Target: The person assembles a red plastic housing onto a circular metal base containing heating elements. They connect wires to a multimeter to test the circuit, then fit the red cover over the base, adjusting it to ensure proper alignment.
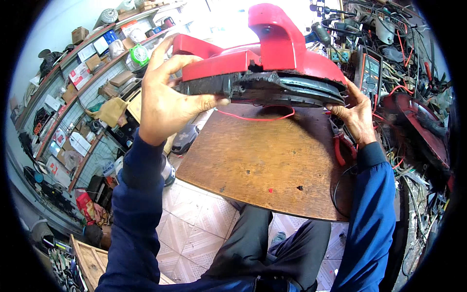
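Observation:
A red plastic appliance (277, 48) with a raised curved section and a grimy black lower rim (272, 90) is held up above the wooden tabletop (253, 155). My left hand (164, 100) grips its left end, thumb along the black rim. My right hand (355, 114) holds the right end, thumb at the rim's lower edge. A thin red wire (265, 118) hangs beneath it. Red-handled pliers (340, 148) lie beside my right hand. Small red (270, 190) and black (300, 188) bits lie on the tabletop.
A multimeter (371, 73), tangled cables, tools and a dark red shell (418, 131) crowd the right side. Shelves (78, 97) of boxes and parts line the left wall. A grey case (184, 138) sits left of the table; a wooden crate (85, 263) is at lower left.

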`<state>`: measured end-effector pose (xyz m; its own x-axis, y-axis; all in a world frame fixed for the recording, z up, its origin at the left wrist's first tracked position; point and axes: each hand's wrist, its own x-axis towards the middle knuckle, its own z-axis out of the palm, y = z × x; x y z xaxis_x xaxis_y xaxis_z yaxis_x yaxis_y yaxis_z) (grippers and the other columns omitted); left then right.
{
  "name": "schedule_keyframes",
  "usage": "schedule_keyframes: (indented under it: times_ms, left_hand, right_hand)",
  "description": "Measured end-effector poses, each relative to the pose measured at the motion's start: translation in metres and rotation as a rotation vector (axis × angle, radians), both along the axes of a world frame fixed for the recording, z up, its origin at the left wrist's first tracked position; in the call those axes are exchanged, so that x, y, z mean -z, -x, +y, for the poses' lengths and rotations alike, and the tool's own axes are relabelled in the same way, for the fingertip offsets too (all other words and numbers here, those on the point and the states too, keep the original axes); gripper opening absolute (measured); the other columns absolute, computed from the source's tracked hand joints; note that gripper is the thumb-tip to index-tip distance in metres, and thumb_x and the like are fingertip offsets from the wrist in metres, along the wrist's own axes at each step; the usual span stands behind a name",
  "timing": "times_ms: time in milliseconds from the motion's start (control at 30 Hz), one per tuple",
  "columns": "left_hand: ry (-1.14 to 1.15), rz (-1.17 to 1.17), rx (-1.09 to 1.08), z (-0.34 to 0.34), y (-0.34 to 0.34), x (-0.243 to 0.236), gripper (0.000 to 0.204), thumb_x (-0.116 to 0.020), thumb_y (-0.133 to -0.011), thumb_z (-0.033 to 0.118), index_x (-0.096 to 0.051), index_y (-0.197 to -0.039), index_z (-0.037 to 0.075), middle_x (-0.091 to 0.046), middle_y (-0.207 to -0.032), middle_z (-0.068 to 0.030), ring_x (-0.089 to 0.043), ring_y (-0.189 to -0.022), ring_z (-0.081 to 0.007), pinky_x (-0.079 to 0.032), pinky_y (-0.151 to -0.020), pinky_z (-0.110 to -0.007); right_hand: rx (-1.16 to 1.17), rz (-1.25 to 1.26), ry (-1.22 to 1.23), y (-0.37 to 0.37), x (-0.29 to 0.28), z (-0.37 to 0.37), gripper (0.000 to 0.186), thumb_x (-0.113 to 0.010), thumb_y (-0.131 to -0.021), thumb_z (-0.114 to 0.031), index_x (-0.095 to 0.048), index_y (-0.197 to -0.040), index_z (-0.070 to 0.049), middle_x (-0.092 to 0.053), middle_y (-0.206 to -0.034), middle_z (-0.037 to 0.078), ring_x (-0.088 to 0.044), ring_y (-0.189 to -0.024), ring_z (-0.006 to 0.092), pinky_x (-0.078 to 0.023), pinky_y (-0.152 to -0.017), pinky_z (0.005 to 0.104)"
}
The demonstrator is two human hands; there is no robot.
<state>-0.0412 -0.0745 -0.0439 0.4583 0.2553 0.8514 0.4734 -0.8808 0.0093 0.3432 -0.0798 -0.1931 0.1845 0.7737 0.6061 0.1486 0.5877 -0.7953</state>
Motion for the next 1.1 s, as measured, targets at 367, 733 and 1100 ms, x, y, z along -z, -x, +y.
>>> schedule_keyframes:
  times_ms: [367,733,1100]
  left_hand:
    - [0.061,0.227,-0.067,-0.004,-0.001,-0.025,0.063,-0.098,-0.064,0.028,-0.075,-0.115,0.001,-0.059,-0.135,-0.0133,-0.052,-0.132,-0.0292,-0.039,-0.114,-0.042]
    - [0.146,0.115,-0.025,0.0,0.002,-0.02,0.06,-0.1,-0.063,0.028,-0.076,-0.112,0.0,-0.055,-0.137,-0.0173,-0.058,-0.129,-0.0299,-0.048,-0.11,-0.042]
    - [0.183,0.12,0.032,0.0,0.001,-0.02,0.051,-0.096,-0.07,0.024,-0.075,-0.108,-0.002,-0.059,-0.132,-0.0136,-0.062,-0.122,-0.0258,-0.049,-0.107,-0.04]
  right_hand:
    - [0.089,-0.07,-0.049,0.003,-0.009,-0.004,0.083,-0.091,-0.071,-0.004,-0.055,-0.145,0.002,-0.067,-0.134,0.014,-0.064,-0.119,0.0209,-0.052,-0.103,0.0341]
    - [0.125,-0.1,-0.035,-0.001,-0.004,0.004,0.09,-0.093,-0.068,-0.01,-0.051,-0.147,0.004,-0.059,-0.143,0.025,-0.051,-0.139,0.0337,-0.043,-0.115,0.0422]
    - [0.136,-0.113,-0.106,0.001,-0.001,0.007,0.082,-0.092,-0.072,-0.012,-0.056,-0.144,0.002,-0.065,-0.133,0.024,-0.065,-0.119,0.026,-0.054,-0.098,0.0355]
